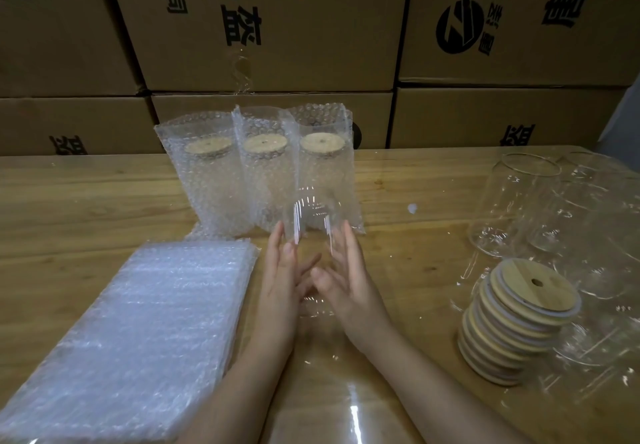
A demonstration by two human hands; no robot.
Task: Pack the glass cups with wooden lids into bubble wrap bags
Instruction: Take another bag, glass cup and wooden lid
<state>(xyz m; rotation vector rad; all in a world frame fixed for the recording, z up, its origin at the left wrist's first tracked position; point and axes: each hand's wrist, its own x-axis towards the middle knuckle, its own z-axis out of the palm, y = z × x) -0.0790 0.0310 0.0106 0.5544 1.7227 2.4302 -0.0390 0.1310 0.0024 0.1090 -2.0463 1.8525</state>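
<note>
A clear glass cup without a lid is held between my left hand and my right hand over the middle of the table, tipped with its bottom pointing away from me. Behind it stand three bagged cups in bubble wrap, each with a wooden lid on top. A flat stack of bubble wrap bags lies to my left. A leaning stack of wooden lids sits to my right, with several bare glass cups behind and beside it.
The wooden table runs across the whole view. Large printed cardboard boxes are stacked as a wall right behind its far edge. A small white scrap lies near the bagged cups.
</note>
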